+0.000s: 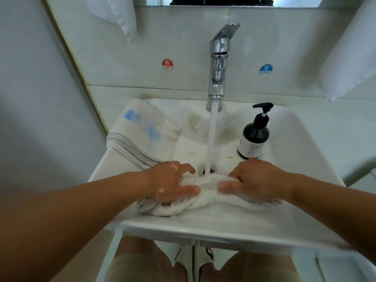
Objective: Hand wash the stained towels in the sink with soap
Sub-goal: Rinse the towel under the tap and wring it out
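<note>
The left hand digs its curled fingers into one end of a wet white towel, thumb laid along the cloth. The right hand grips the other end the same way, so the towel is bunched and twisted between them. It lies in the near part of the sink, right by the drain. The water stream from the tap lands on the towel's middle, between the two hands. White flecks on the left hand may be suds, though I cannot tell for certain.

This towel looks mid-wash, being scrubbed or rinsed; no stain shows on the folds in view.

Farther out, the soap bottle stands upright at the right of the basin, just beyond the right hand, untouched for now. On the far left rim a second towel lies draped, its blue stains plain and apparently not yet washed. Yellowish-brown marks show at the far side of the basin behind the stream; whether they sit on another cloth or on the basin itself is unclear.

So at least the blue-stained towel is left to soap, scrub and rinse, and the one in hand needs finishing and wringing.
</note>
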{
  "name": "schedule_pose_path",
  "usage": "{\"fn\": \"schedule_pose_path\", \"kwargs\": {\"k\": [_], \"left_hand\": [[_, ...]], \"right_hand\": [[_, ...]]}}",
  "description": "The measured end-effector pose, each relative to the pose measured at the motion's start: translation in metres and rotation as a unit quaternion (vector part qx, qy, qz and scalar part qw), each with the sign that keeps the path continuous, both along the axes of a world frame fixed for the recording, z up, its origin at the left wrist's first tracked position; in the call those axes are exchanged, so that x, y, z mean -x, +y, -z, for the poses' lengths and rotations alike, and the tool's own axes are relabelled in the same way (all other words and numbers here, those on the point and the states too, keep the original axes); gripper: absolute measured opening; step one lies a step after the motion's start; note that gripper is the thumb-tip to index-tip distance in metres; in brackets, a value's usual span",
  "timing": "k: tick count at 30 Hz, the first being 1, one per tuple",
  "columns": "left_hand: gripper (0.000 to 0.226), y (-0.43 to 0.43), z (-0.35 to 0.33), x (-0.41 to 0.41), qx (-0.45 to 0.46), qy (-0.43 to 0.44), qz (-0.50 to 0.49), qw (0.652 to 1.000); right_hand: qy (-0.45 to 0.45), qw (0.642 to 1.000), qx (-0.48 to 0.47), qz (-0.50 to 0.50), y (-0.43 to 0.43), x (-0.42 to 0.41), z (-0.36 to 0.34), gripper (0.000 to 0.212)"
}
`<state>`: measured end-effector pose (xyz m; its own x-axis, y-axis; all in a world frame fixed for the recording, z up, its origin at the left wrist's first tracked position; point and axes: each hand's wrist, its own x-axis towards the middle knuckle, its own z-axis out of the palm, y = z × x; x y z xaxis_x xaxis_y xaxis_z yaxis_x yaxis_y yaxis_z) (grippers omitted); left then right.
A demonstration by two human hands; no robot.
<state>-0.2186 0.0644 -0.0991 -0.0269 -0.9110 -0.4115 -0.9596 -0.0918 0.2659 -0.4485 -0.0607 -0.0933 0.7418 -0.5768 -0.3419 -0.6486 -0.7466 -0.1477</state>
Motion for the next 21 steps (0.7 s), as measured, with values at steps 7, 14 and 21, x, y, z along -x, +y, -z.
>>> {"fn": "schedule_pose_path", "kwargs": {"k": [7, 14, 21], "left_hand": [[0.079, 0.014, 0.007, 0.023, -0.038, -0.096, 0.080, 0.991], [0.051, -0.001, 0.022, 0.014, 0.039, -0.161, 0.082, 0.983], [0.061, -0.008, 0.004, 0.001, 0.012, 0.033, 0.018, 0.999]], "right_hand": [[0.040, 0.990, 0.019, -0.131, 0.036, -0.015, 0.013, 0.081], [-0.014, 0.995, 0.020, -0.098, 0.016, -0.032, 0.030, 0.064], [-0.096, 0.990, -0.097, -0.035, 0.002, -0.012, 0.018, 0.060]]}}
